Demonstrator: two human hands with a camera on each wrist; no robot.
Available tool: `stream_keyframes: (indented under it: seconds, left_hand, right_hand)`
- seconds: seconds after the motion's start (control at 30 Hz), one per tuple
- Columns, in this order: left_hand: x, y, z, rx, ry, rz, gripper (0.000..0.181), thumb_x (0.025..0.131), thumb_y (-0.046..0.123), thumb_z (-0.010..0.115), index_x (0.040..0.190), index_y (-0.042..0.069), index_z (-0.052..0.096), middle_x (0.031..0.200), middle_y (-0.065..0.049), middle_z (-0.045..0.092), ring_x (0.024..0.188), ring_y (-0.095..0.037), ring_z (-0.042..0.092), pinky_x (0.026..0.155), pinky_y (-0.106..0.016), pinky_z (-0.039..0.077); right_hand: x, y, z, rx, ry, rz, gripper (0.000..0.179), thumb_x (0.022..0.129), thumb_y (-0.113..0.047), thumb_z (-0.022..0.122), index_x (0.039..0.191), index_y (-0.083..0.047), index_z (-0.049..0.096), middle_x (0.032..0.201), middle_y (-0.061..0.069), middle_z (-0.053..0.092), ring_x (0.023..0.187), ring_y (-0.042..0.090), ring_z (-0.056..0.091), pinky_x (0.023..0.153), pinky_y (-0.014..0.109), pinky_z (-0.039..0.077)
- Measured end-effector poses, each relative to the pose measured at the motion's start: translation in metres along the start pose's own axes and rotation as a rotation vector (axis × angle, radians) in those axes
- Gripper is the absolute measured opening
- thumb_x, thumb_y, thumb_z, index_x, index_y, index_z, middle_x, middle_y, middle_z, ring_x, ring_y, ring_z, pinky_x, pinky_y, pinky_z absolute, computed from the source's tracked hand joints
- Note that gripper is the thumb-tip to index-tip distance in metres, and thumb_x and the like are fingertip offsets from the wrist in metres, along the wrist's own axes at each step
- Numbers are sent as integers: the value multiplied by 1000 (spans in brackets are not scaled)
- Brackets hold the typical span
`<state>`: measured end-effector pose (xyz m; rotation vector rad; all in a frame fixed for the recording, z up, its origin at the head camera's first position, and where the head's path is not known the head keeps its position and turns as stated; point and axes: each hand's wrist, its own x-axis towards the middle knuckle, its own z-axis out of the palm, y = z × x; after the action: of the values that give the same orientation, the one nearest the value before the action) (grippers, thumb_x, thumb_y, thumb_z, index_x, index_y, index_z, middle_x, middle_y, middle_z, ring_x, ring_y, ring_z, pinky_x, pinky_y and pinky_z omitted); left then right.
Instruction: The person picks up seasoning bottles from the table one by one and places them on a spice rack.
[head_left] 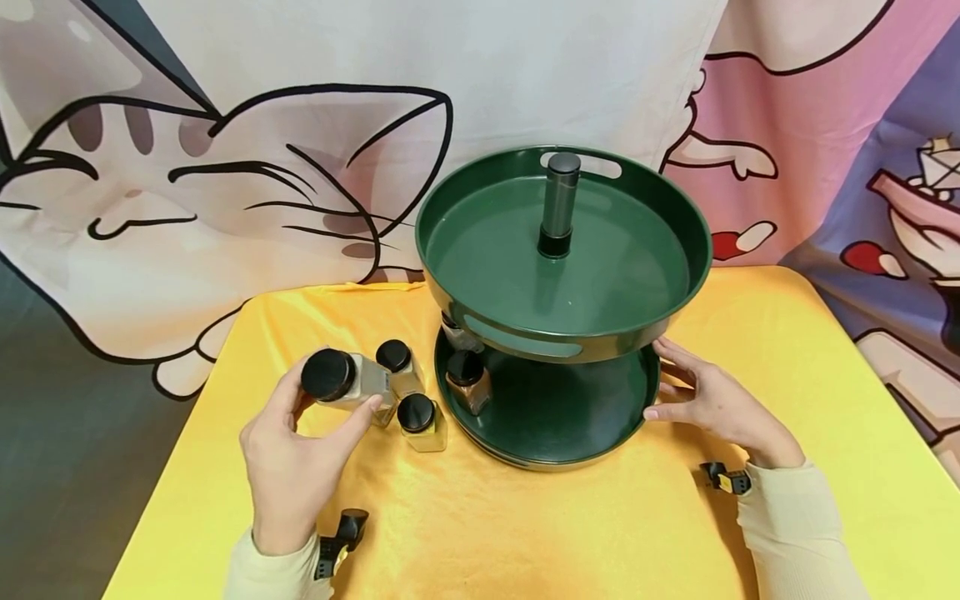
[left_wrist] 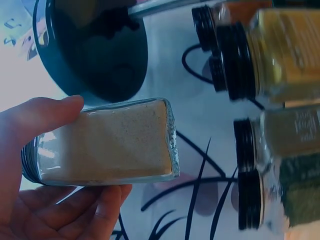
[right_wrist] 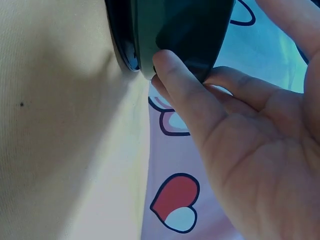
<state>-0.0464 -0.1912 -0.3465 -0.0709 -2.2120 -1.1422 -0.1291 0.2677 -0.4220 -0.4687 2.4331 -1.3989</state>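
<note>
My left hand (head_left: 288, 462) holds a square glass spice jar (left_wrist: 107, 142) with a black lid and pale beige powder inside, tilted above the table, thumb on one side and fingers on the other. Close beside it, black-lidded spice jars (head_left: 426, 427) stand on the table, one holding something yellow. A green two-tier round tray stand (head_left: 562, 408) is to the right. On its lower tier, at the left edge, is a brown-filled jar (head_left: 470, 390), with another jar (head_left: 461, 335) partly hidden behind. My right hand (head_left: 723, 404) touches the lower tier's outer right side with extended fingers.
The upper tier (head_left: 487, 267) overhangs the lower one, with a dark central post (head_left: 558, 204) rising through it. Yellow cloth (head_left: 525, 533) covers the table. A printed cartoon curtain (head_left: 300, 208) hangs right behind the table.
</note>
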Motion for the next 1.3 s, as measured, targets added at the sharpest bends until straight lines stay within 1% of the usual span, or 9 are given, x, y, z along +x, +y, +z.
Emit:
stream_keyframes:
  seconds: [0.1, 0.17, 0.33, 0.57, 0.8, 0.93, 1.03, 1.17, 1.3]
  left_hand:
    - [-2, 2, 4, -14, -24, 25, 64, 66, 4, 93, 126, 9, 70, 109, -5, 73, 99, -5, 67, 92, -18, 49]
    - [-4, 4, 6, -16, -38, 34, 64, 66, 6, 94, 126, 9, 69, 110, -4, 73, 100, -5, 67, 93, -17, 49]
    - [-7, 9, 13, -2, -68, 19, 64, 67, 10, 95, 125, 8, 69, 112, -2, 73, 101, -9, 68, 92, -17, 49]
    - [-13, 15, 24, 10, -109, 35, 67, 67, 15, 96, 127, 10, 68, 112, -1, 73, 98, -13, 69, 90, -14, 48]
    - [-20, 21, 32, 42, -139, 49, 72, 67, 20, 96, 132, 14, 65, 98, 2, 73, 76, -9, 59, 68, -16, 42]
    - [-23, 24, 37, 35, -179, 34, 72, 68, 23, 95, 132, 16, 64, 103, 4, 74, 89, -8, 67, 79, -13, 47]
    - [-24, 27, 42, 24, -216, 33, 72, 68, 24, 95, 132, 16, 63, 110, 3, 73, 98, -11, 70, 86, -20, 52]
    - [-27, 29, 49, 24, -254, 67, 71, 69, 25, 95, 131, 14, 63, 109, 2, 73, 96, -11, 71, 79, -33, 58]
    - [-29, 32, 60, 7, -292, 90, 69, 70, 26, 95, 129, 12, 62, 107, 2, 72, 95, -9, 70, 76, -35, 59]
  right_hand:
    - [1, 0, 0, 9, -10, -11, 103, 82, -13, 84, 160, -1, 16, 164, 21, 17, 140, 51, 32, 99, 34, 45]
    - [1, 1, 0, 21, -15, -24, 105, 82, -12, 83, 160, -4, 15, 164, 20, 16, 141, 52, 30, 99, 28, 45]
    - [1, 5, 1, 46, -27, -38, 106, 82, -13, 83, 162, -13, 13, 165, 18, 14, 142, 53, 26, 97, 16, 43]
    - [1, 5, 2, 75, -41, -19, 107, 83, -13, 83, 163, -14, 11, 165, 18, 13, 144, 51, 24, 96, 18, 46]
    - [0, 2, 1, 71, -44, 26, 107, 84, -13, 82, 162, -11, 9, 164, 23, 14, 141, 53, 28, 95, 28, 51]
    - [0, 1, 0, 66, -42, 40, 107, 84, -12, 82, 162, -11, 9, 164, 23, 15, 141, 53, 29, 96, 34, 51]
    - [0, 1, 0, 63, -40, 29, 107, 84, -12, 82, 162, -10, 9, 164, 23, 16, 141, 52, 29, 96, 35, 50]
    - [1, 2, 1, 71, -45, 5, 106, 83, -11, 82, 162, -8, 10, 164, 23, 16, 141, 52, 29, 96, 33, 50]
    - [1, 2, 1, 69, -46, -3, 106, 83, -10, 82, 161, -6, 10, 163, 24, 16, 141, 52, 29, 95, 27, 50]
